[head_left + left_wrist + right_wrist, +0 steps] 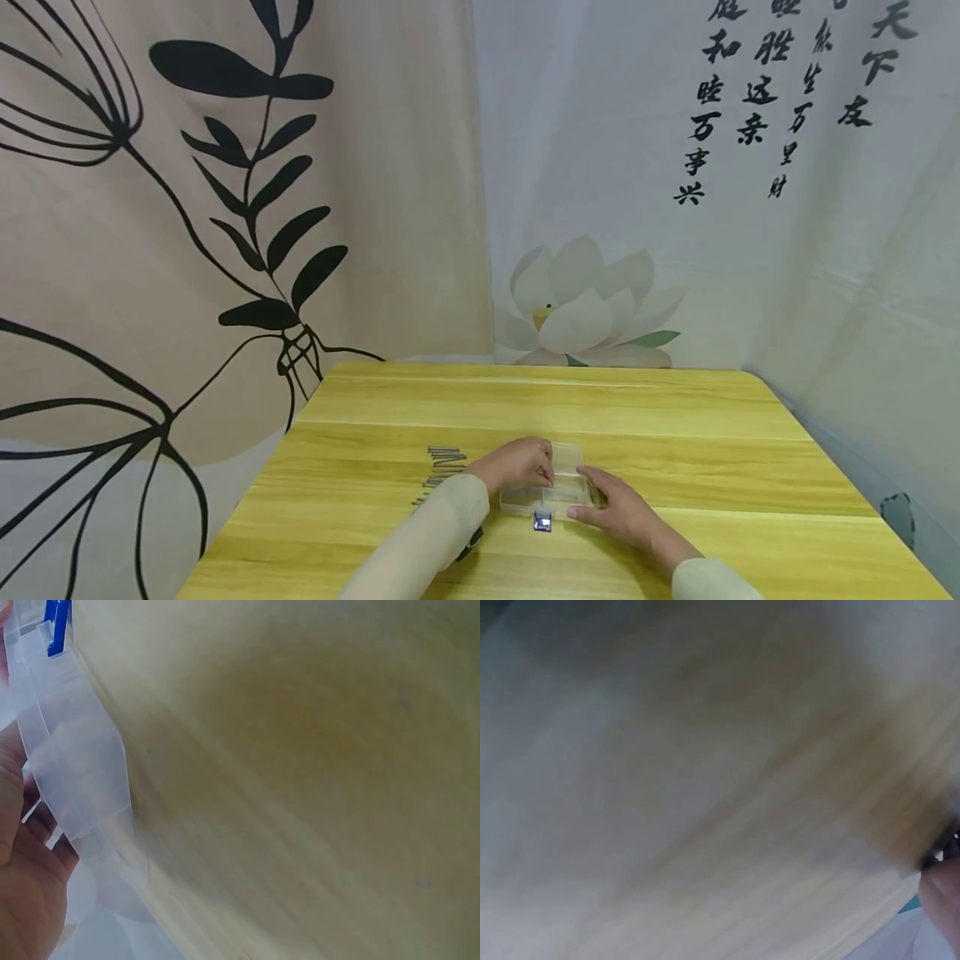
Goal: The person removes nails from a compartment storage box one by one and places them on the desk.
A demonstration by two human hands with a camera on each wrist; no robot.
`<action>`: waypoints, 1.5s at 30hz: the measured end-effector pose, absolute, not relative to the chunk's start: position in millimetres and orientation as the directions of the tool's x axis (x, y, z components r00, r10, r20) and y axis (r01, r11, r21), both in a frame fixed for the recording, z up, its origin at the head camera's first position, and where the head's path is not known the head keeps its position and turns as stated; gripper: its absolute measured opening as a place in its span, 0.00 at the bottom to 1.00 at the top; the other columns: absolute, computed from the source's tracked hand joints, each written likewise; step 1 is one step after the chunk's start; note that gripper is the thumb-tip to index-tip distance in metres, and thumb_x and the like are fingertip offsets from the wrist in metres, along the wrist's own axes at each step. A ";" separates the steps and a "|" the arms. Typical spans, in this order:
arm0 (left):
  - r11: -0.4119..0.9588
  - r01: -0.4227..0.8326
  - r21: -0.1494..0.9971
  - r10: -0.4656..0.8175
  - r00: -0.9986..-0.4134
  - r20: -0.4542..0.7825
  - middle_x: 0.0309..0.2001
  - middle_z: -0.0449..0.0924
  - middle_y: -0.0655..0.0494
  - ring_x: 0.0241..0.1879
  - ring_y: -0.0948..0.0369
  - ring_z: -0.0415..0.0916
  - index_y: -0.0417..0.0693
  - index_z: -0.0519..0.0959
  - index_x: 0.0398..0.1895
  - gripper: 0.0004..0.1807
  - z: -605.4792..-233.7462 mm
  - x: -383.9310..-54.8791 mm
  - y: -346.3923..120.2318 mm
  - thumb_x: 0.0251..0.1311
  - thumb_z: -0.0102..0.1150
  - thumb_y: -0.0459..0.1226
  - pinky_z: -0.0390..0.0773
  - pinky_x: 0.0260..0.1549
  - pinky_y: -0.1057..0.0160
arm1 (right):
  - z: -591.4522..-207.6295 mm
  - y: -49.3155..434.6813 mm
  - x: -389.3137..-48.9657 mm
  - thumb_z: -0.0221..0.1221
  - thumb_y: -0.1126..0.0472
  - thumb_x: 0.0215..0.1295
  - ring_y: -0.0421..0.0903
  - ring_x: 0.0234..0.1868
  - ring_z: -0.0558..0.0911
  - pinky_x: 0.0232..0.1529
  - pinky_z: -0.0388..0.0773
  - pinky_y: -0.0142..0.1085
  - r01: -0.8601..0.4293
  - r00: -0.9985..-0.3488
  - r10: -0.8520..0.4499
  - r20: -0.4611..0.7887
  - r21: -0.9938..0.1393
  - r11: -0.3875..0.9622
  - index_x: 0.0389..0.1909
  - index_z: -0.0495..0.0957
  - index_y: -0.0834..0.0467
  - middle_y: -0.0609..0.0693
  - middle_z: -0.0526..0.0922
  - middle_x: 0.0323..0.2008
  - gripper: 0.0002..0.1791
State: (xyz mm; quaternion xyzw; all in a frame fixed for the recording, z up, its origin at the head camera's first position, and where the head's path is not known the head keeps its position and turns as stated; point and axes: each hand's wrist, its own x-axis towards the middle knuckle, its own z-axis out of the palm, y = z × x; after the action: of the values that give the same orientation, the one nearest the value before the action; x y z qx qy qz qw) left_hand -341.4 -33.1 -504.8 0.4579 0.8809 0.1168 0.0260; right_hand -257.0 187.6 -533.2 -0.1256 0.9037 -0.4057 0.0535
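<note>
A clear plastic compartment box (521,502) with a blue latch (543,522) at its front lies on the wooden table, its translucent lid tipped back. My left hand (517,464) is over the box with bent fingers pointing down into it; whether they pinch anything is hidden. At the box's right side, my right hand (618,508) holds it, thumb at the front corner and fingers further back. The left wrist view shows the box's side wall (82,757) next to part of a hand (30,889). Little of the right hand (941,896) shows in its own wrist view.
Left of the box, several thin metal nails or screws (446,451) lie in a loose column, partly covered by the left arm. A dark object (471,543) sticks out from under the left sleeve. Behind the table (675,417) hang printed curtains (405,208).
</note>
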 end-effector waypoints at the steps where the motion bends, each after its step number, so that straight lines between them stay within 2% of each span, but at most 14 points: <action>1: 0.553 0.800 0.232 0.813 -0.579 0.058 0.33 0.73 0.70 0.32 0.74 0.67 0.56 0.90 0.35 0.04 -505.2 -341.3 -33.6 0.59 0.69 0.41 0.69 0.35 0.77 | -533.9 187.5 -257.2 0.69 0.43 0.59 0.69 0.69 0.62 0.64 0.59 0.64 -0.186 -0.962 -0.273 0.006 -0.746 0.639 0.71 0.64 0.62 0.67 0.65 0.69 0.45; 11: 0.537 0.776 0.330 0.809 -0.585 0.059 0.34 0.77 0.68 0.33 0.74 0.71 0.49 0.89 0.36 0.03 -500.0 -342.3 -38.8 0.62 0.68 0.37 0.71 0.36 0.78 | -536.0 186.7 -259.0 0.69 0.42 0.58 0.68 0.69 0.62 0.64 0.59 0.63 -0.184 -0.962 -0.273 0.001 -0.740 0.647 0.72 0.65 0.61 0.66 0.65 0.69 0.46; 22: 0.551 0.724 0.415 0.762 -0.639 0.102 0.30 0.79 0.70 0.29 0.74 0.73 0.52 0.88 0.31 0.06 -487.1 -351.1 -53.3 0.64 0.65 0.35 0.74 0.32 0.75 | -532.4 186.1 -257.6 0.69 0.43 0.58 0.68 0.69 0.63 0.64 0.58 0.63 -0.188 -0.965 -0.263 0.011 -0.730 0.657 0.71 0.65 0.61 0.66 0.66 0.68 0.45; 32: 0.583 0.641 0.499 0.705 -0.705 0.081 0.23 0.76 0.68 0.23 0.70 0.66 0.49 0.85 0.26 0.08 -479.5 -351.9 -68.2 0.64 0.62 0.33 0.69 0.27 0.72 | -533.8 186.4 -259.0 0.70 0.43 0.58 0.68 0.69 0.63 0.65 0.58 0.62 -0.178 -0.966 -0.259 0.001 -0.728 0.662 0.71 0.65 0.61 0.67 0.66 0.68 0.45; 38: 0.566 0.626 0.536 0.695 -0.712 0.097 0.22 0.76 0.67 0.21 0.69 0.65 0.44 0.86 0.28 0.08 -477.2 -353.0 -79.7 0.65 0.61 0.32 0.69 0.27 0.70 | -535.1 187.2 -258.4 0.70 0.43 0.57 0.68 0.68 0.63 0.65 0.59 0.62 -0.176 -0.967 -0.256 0.000 -0.725 0.666 0.71 0.66 0.61 0.67 0.66 0.68 0.46; 45: 0.565 0.559 0.607 0.657 -0.749 0.079 0.27 0.79 0.67 0.25 0.68 0.71 0.41 0.86 0.32 0.06 -473.2 -350.0 -97.5 0.65 0.61 0.32 0.75 0.30 0.68 | -534.8 187.3 -257.1 0.70 0.42 0.57 0.69 0.69 0.62 0.65 0.58 0.63 -0.181 -0.964 -0.264 -0.001 -0.726 0.663 0.71 0.65 0.61 0.67 0.65 0.69 0.46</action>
State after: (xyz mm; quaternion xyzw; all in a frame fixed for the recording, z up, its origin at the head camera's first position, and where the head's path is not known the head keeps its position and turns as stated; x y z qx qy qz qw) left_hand -350.0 -97.5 -473.2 0.3453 0.8810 0.3138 0.0781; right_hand -257.1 187.3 -534.8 -0.1222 0.9104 -0.3917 0.0532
